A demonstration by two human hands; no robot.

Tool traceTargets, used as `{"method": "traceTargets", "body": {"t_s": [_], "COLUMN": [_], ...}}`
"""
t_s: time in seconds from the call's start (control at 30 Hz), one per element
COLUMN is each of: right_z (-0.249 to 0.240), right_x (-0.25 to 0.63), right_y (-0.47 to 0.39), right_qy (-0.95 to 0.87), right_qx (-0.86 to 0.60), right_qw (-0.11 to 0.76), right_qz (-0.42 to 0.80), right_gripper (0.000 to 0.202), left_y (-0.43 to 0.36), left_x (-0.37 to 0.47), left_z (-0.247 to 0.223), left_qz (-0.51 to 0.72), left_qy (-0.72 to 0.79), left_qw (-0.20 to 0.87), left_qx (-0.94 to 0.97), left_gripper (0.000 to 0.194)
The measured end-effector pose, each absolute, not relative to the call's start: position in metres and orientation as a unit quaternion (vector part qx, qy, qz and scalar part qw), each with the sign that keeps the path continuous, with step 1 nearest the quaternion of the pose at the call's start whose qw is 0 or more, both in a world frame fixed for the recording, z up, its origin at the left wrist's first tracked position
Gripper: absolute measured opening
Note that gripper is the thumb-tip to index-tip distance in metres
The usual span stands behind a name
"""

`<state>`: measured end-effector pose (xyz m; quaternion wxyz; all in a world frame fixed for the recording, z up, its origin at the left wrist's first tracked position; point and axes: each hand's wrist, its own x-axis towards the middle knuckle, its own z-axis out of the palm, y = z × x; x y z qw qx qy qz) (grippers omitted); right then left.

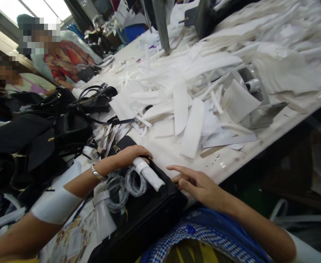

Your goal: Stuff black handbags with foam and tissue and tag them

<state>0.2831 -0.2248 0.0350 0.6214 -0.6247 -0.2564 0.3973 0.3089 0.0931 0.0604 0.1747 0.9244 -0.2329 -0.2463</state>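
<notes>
A black handbag (146,215) lies tilted at the table's near edge, against my body. My left hand (131,155) is closed over its far upper edge, fingers bent down, with their tips partly hidden. Just below that hand is a handle part wrapped in white padding (151,175). Two clear plastic-wrapped rings (135,182) rest on the bag, beside a second white-wrapped piece (104,212). At the bag's right corner is my right hand (194,182), its index finger stretched out and thumb apart. Its other fingers are partly hidden by the corner.
White foam sheets and strips (193,128) cover much of the white table (231,160). Black bags (73,128) with straps are piled at left. A grey open pouch (245,98) stands at right, near a metal post (160,25). Two people (67,58) sit across the table.
</notes>
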Motion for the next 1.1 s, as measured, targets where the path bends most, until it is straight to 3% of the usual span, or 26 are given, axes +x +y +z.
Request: {"method": "traceTargets", "body": {"t_s": [0.13,0.3,0.4,0.5,0.6,0.7,0.93,1.1], "right_z": [0.042,0.038,0.035,0.033,0.034,0.036,0.031,0.016], "right_x": [0.256,0.256,0.264,0.271,0.274,0.275,0.263,0.255], "right_y": [-0.238,-0.233,-0.231,-0.228,-0.222,-0.218,-0.21,-0.18], "right_qy": [-0.334,-0.389,-0.447,-0.507,-0.533,-0.518,-0.399,-0.351], "right_qx": [-0.668,-0.736,-0.757,-0.731,-0.715,-0.745,-0.828,-0.863], "right_qw": [0.565,0.492,0.447,0.436,0.431,0.395,0.338,0.344], "right_qz": [0.351,0.256,0.166,0.138,0.138,0.145,0.2,0.116], "right_gripper": [0.079,0.07,0.063,0.059,0.048,0.04,0.036,0.045], "left_y": [0.103,0.101,0.073,0.035,0.01,0.001,-0.006,0.008], "left_x": [0.272,0.132,0.039,-0.016,-0.028,-0.021,0.005,0.022], "left_z": [0.088,0.127,0.112,0.081,0.059,0.047,0.019,0.015], "left_qz": [-0.102,0.074,0.128,0.122,0.116,0.131,0.246,0.265], "left_qy": [-0.111,0.209,0.369,0.379,0.391,0.422,0.455,0.477], "left_qw": [0.186,0.249,0.314,0.424,0.482,0.49,0.499,0.466], "left_qx": [0.971,0.943,0.865,0.814,0.776,0.751,0.695,0.696], "left_gripper": [0.036,0.039,0.048,0.061,0.07,0.065,0.046,0.044]}}
